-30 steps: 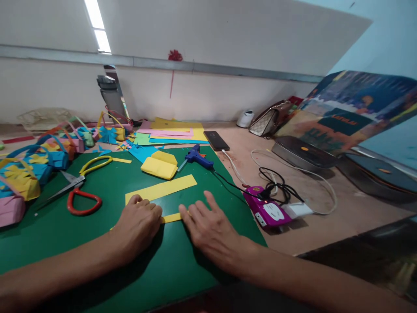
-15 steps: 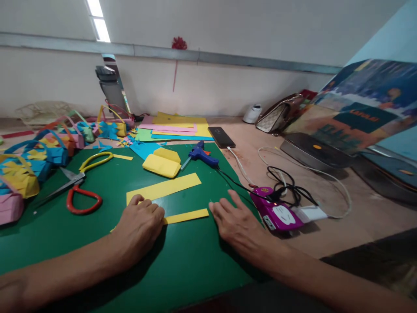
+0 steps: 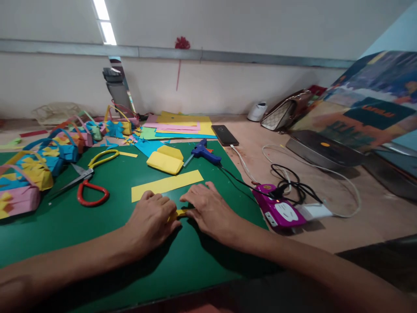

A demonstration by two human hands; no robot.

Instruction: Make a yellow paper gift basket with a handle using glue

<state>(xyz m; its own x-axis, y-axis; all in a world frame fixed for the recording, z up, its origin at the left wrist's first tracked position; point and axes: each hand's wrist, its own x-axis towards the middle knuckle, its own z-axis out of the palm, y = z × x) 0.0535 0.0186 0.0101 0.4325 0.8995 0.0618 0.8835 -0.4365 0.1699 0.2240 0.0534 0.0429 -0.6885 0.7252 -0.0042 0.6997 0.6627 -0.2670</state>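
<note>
In the lower centre of the frame, the left hand [image 3: 153, 224] has its fingers curled, its grip closed on a narrow strip of yellow paper [image 3: 181, 213], a short piece of which shows between the two hands. The right hand [image 3: 211, 213] meets the strip's right end with its thumb; thumb and forefinger stand slightly parted, and whether its hidden fingers hold the paper, I cannot tell.

Just above the hands, a broad, flat yellow paper strip [image 3: 167, 185] lies on the green-topped desk [image 3: 208, 274]. Above that, at the frame's centre, a folded yellow paper piece [image 3: 165, 162] sits beside a blue plastic glue gun [image 3: 206, 153]. Steel scissors with one yellow and one red handle loop [image 3: 87, 174] lie spread at centre left.
</note>
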